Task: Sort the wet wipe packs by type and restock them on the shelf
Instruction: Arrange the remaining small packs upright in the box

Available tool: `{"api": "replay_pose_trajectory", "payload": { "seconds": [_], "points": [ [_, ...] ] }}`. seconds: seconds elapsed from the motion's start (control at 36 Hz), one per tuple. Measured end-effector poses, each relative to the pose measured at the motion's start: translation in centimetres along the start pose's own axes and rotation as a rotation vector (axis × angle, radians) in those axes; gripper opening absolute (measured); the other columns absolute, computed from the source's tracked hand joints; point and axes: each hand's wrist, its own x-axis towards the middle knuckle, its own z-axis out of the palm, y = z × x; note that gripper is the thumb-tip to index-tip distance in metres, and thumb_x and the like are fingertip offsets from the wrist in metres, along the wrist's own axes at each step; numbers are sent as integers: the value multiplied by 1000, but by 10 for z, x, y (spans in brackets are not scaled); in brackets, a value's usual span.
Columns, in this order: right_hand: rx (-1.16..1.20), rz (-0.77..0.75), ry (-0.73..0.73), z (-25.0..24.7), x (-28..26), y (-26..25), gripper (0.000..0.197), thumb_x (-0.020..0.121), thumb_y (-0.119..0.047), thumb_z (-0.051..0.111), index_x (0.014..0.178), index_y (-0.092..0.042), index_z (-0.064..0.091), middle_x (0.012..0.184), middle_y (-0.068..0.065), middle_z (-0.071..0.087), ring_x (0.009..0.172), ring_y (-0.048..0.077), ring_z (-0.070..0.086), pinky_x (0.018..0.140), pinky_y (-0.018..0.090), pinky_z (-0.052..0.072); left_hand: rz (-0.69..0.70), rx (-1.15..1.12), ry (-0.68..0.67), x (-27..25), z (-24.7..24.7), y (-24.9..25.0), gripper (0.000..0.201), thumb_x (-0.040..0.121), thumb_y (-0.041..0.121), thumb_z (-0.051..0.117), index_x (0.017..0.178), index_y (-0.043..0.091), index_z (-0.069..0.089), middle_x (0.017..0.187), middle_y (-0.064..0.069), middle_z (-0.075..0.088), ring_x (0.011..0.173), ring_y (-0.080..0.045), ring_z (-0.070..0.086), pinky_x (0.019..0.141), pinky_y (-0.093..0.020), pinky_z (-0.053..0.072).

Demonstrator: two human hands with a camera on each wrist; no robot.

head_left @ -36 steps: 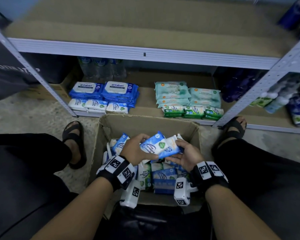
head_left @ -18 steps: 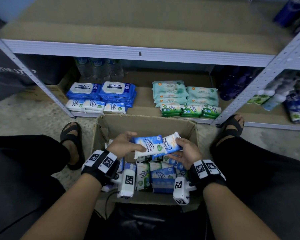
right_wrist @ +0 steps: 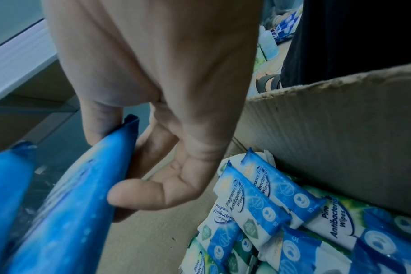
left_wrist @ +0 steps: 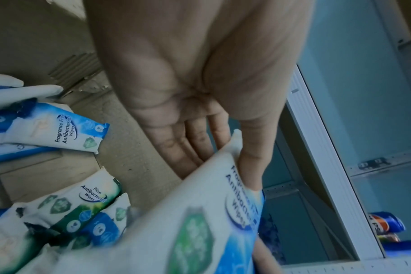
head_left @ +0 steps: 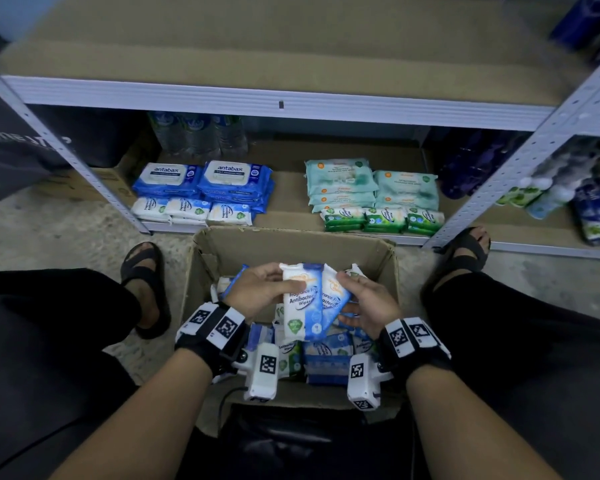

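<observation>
Two blue packs (head_left: 310, 301) held upright side by side above the box (head_left: 293, 249), long axes pointing at the shelf (head_left: 291, 216). Left hand (head_left: 260, 292) pinching one, right hand (head_left: 368, 306) the other. Matching blue row (head_left: 191, 209) ahead and left, nearer the left hand.

in the left wrist view the held fragrance free wipes pack (left_wrist: 190, 222) is smeared by blur and cut off by the bottom edge; the left hand's fingertips (left_wrist: 195, 159) vanish behind it. in the right wrist view the two blue packs (right_wrist: 66, 213) run off the left and bottom edges, print unreadable. from the head camera the cardboard box (head_left: 291, 251) has its near wall hidden by wrist cameras, and the bottles (head_left: 198, 136) at the shelf's back are too dim to read.
</observation>
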Motion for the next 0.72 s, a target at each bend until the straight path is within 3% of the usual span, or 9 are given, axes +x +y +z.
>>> {"api": "replay_pose_trajectory", "payload": {
  "seconds": [0.08,0.22,0.33,0.42,0.5,0.56,0.64,0.72],
  "points": [
    [-13,8,-56,2,0,0,24,88,-41,70,83,-19,62,75,3,69,67,19,63,59,27,49,31,62,-30,0,4,-6,24,79,2,77,101,9,71,98,-9,73,85,-21,70,82,-37,57],
    [-6,36,-91,2,5,4,28,86,-48,69,92,-21,65,80,5,69,69,20,62,64,29,50,39,173,-128,2,6,-13,22,84,18,76,105,24,73,102,-2,76,97,-20,71,86,-33,57],
    [-14,37,-80,3,9,7,36,85,-51,68,101,-19,67,77,6,67,64,19,59,61,27,49,46,174,-149,4,9,-19,29,88,18,72,116,15,71,109,-4,74,104,-20,69,92,-34,55],
    [-24,51,-81,6,9,8,40,85,-56,66,98,-18,68,77,6,68,61,18,60,57,26,48,18,169,-155,8,9,-24,32,86,21,75,116,15,71,108,-6,74,103,-21,70,93,-36,55],
    [-16,57,-95,11,10,7,45,85,-61,64,99,-19,71,84,7,72,67,18,65,63,29,50,-7,170,-104,14,9,-27,29,83,25,77,111,17,71,107,-7,74,99,-22,71,91,-37,56],
    [-29,39,-119,13,10,9,39,83,-52,72,102,-19,69,91,8,72,74,19,68,69,31,52,-12,162,-84,16,7,-29,27,83,23,77,108,15,72,108,-9,73,100,-23,71,91,-39,56],
    [-42,14,-142,15,10,11,27,83,-24,77,105,-14,66,91,9,72,69,18,68,69,32,53,-49,175,-84,20,3,-32,30,81,24,79,109,17,71,111,-8,72,102,-22,70,91,-36,55],
    [-25,27,-135,16,15,14,27,83,-12,76,108,-8,67,97,15,72,78,26,70,75,37,56,-208,58,-150,23,-3,-34,37,82,13,77,117,13,66,105,-9,74,92,-21,71,76,-30,57]
  ]
}}
